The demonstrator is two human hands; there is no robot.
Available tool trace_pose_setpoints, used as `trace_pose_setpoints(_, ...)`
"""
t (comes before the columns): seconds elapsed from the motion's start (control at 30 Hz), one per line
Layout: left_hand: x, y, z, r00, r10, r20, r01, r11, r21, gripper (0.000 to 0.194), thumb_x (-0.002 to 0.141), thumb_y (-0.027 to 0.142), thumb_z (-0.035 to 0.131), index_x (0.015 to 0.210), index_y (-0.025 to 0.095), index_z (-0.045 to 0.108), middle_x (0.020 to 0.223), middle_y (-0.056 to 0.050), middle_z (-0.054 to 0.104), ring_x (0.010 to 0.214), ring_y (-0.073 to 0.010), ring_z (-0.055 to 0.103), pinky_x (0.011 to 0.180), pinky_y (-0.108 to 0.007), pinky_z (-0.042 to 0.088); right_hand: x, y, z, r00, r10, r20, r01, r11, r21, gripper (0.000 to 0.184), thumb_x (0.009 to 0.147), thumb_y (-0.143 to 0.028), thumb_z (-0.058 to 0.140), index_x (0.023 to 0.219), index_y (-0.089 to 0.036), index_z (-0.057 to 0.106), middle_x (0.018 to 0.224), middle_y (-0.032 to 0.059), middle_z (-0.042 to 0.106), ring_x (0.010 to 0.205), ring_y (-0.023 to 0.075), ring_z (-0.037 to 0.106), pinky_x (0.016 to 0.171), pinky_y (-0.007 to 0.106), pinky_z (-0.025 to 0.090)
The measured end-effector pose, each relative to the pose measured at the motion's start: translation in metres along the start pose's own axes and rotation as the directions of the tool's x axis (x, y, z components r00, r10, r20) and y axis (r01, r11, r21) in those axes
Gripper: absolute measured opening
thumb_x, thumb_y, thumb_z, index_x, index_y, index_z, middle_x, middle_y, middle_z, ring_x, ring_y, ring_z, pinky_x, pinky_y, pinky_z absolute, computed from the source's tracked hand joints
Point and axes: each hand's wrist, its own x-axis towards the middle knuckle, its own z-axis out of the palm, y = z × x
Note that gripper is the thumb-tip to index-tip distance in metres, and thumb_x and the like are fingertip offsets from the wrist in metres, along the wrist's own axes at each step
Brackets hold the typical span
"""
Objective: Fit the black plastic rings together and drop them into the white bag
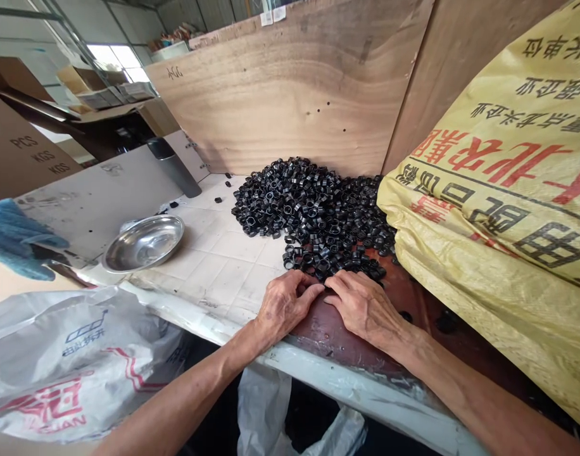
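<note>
A big heap of small black plastic rings (313, 212) lies on the white workbench (214, 253) against a plywood back wall. My left hand (285, 303) and my right hand (363, 305) rest side by side on a dark reddish board (328, 332) at the heap's near edge. Fingers of both hands are curled and pressed together, their tips meeting at the nearest rings. What they pinch is too small to make out.
A shallow steel bowl (145, 242) sits left of the heap, with a dark cylindrical flask (173, 166) behind it. A large yellow woven sack (503, 209) crowds the right side. White plastic bags (71, 361) hang at the lower left. A blue cloth (14, 237) lies far left.
</note>
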Motion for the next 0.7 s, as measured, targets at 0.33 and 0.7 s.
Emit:
trace_pose_setpoints(0.33,-0.002,-0.006,-0.003,0.979,0.179,0.099,-0.185,0.981,0.056,0.032,0.079,0.014,0.062,0.11,0.02,0.066,0.103,-0.006,0.067,0.086,-0.0196,0.067,0.077,-0.032,0.056,0.0,-0.001,0.004,0.999,-0.036,-0.005,0.036,0.998,-0.053,0.022,0.101,-0.017,0.052,0.116,-0.018,0.067,0.09,0.0067,0.065,0.08,0.0219,0.058,0.075,0.036,0.036)
trace_pose_setpoints(0.7,-0.003,-0.022,0.013,0.959,0.276,-0.058,-0.271,0.959,0.086,0.036,0.066,0.027,0.071,0.1,0.018,0.066,0.082,-0.01,0.074,0.071,-0.0251,0.07,0.066,-0.034,0.059,0.007,0.013,0.039,0.884,-0.31,-0.349,0.229,0.94,-0.255,0.023,0.094,-0.012,0.047,0.11,-0.009,0.064,0.094,0.0123,0.068,0.083,0.024,0.062,0.078,0.036,0.04)
